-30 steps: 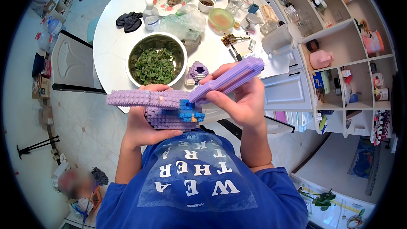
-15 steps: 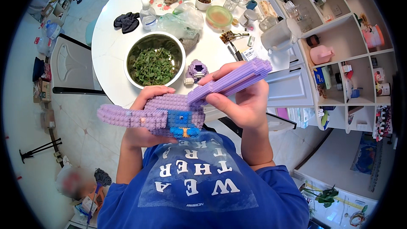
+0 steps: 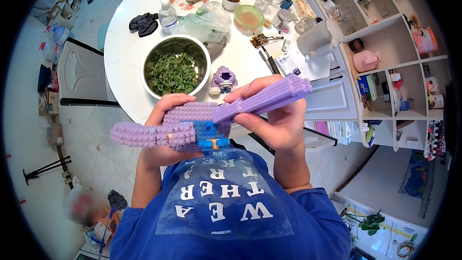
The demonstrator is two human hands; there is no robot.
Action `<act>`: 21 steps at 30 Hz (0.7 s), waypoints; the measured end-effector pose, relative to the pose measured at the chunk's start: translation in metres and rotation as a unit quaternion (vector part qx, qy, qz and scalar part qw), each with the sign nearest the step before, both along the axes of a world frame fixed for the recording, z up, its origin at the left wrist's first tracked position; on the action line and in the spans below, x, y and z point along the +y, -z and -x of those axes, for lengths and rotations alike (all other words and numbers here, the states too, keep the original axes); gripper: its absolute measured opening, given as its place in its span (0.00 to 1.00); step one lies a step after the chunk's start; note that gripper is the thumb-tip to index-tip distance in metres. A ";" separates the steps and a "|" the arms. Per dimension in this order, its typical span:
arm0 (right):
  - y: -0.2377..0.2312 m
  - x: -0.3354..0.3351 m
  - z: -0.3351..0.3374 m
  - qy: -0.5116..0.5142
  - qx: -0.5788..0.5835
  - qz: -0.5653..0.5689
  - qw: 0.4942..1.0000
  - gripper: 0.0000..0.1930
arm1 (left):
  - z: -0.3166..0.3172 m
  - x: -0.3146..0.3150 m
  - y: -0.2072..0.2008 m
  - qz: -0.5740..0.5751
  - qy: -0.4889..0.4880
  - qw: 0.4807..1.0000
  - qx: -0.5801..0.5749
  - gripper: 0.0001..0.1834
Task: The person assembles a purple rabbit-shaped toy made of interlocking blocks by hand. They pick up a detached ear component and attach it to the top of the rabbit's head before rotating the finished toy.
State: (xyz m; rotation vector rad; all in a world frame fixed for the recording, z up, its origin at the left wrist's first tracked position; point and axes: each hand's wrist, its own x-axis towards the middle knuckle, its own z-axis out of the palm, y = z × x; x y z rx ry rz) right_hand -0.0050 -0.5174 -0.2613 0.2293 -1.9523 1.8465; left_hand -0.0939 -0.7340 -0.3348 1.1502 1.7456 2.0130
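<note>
My left hand (image 3: 161, 108) grips a light purple toy figure (image 3: 190, 113) built of small studded bricks, with blue and orange bricks low on its front. From the figure's left side sticks out a long rounded purple arm or ear (image 3: 144, 135). In my right hand (image 3: 278, 123), thumb and fingers close round a long ribbed purple brick piece (image 3: 267, 97). Its lower left end meets the figure's upper right edge; whether it is joined there I cannot tell. On the table just beyond stands a smaller purple and white brick piece (image 3: 224, 78) with a dark opening.
The white table (image 3: 122, 62) carries a steel bowl (image 3: 146, 79) of green leaves, a clear plastic bag (image 3: 204, 24), a spray bottle (image 3: 168, 17), a green-rimmed container (image 3: 249, 18), pens (image 3: 269, 60) and a pitcher (image 3: 317, 41). Shelves (image 3: 392, 62) rise at right; a chair (image 3: 82, 72) stands at left.
The figure has tilted slightly and shifted a little right. The ribbed piece in my right hand has moved slightly down and right, and its underside no longer shows.
</note>
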 end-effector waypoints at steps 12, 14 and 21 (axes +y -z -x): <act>-0.003 -0.009 -0.007 0.004 0.015 -0.046 0.999 0.11 | -0.002 0.002 -0.001 0.016 -0.022 1.000 0.015 0.48; -0.003 -0.009 -0.007 0.001 0.019 -0.069 0.997 0.12 | -0.001 0.001 0.000 0.025 -0.019 0.999 0.019 0.51; -0.015 -0.008 -0.002 -0.019 0.041 -0.177 0.983 0.16 | -0.002 0.002 -0.001 0.025 -0.040 0.999 0.014 0.48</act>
